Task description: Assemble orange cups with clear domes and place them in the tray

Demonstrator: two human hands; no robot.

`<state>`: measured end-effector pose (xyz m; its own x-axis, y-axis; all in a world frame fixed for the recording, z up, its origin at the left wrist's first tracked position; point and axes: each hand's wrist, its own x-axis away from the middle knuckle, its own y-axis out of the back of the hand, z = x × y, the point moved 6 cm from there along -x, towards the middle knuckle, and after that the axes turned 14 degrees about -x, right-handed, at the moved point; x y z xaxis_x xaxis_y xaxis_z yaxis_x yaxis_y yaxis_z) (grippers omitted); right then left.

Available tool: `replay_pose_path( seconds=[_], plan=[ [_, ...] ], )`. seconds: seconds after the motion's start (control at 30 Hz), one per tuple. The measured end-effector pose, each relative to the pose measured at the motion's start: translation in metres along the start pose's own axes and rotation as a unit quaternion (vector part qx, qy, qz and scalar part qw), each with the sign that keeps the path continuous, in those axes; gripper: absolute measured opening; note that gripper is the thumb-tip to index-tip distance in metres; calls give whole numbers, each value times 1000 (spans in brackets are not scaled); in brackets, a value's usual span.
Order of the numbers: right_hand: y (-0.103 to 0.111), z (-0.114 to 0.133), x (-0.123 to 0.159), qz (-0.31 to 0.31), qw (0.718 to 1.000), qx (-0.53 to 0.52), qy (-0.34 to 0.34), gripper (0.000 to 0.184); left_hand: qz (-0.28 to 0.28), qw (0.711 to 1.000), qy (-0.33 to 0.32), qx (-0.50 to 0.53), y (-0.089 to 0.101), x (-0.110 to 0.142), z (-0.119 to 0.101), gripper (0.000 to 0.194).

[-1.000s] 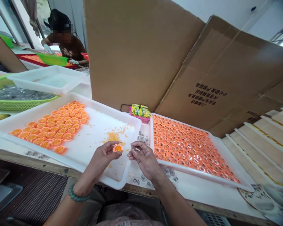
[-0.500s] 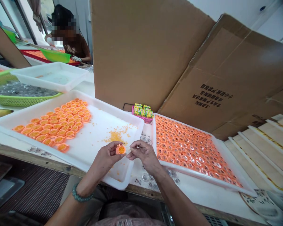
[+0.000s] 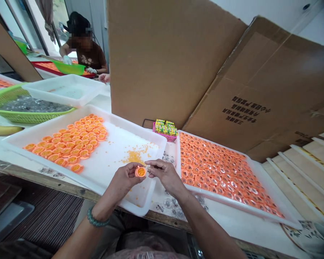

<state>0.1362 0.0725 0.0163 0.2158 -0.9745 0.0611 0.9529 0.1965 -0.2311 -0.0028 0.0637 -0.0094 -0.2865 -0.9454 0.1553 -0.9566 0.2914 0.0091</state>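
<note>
My left hand (image 3: 124, 180) is closed on a small round orange plastic cup (image 3: 140, 172), its yellow-orange inside facing me. Close against its right edge, my right hand (image 3: 164, 176) pinches with thumb and fingertips; whatever is in that pinch is too small to make out. Both hands are over the right end of a white tray (image 3: 116, 153). Loose yellow bits (image 3: 135, 156) are scattered there, and many similar orange cups (image 3: 70, 145) fill its left side. Below my right hand, clear round plastic pieces (image 3: 175, 207) lie on the table.
A second white tray (image 3: 291, 221) on the right is packed with orange pieces. Behind stand cardboard sheets (image 3: 172, 61) and a pink basket (image 3: 166, 136) of yellow-green packets. Left are a green basket (image 3: 35, 117), a banana (image 3: 5, 128) and another person (image 3: 93, 57).
My right hand's fingertips have moved slightly up and left, closer to the orange cup. The other person's gloved hand is now over the green bowl. The view has shifted a little.
</note>
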Motion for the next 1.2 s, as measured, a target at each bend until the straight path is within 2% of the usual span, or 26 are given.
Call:
replay_pose_path(
  seconds=[0.2,0.53,0.73,0.8,0.93,1.03,1.2],
  plan=[
    [0,-11,-3,-44,993,-76,-73,28,-11,999,30,10,0,1,-1,32],
    [-6,-15,-8,-20,998,39,-45,26,17,999,4,-32,-3,0,4,19],
    [-12,-9,-5,-14,998,36,-45,25,12,998,-10,-61,-4,3,5,24],
    [-13,-10,-4,-16,999,20,-41,26,6,998,-27,-58,-4,6,1,30],
    [-7,-11,-1,-36,999,-4,-17,30,17,998,-35,-41,-7,9,-7,61],
    [-2,-9,2,-41,999,8,-22,40,17,999,-18,-34,-6,8,-9,68],
    [-10,-6,5,50,996,69,-38,29,23,1000,-8,-15,-4,7,-7,71]
  ],
)
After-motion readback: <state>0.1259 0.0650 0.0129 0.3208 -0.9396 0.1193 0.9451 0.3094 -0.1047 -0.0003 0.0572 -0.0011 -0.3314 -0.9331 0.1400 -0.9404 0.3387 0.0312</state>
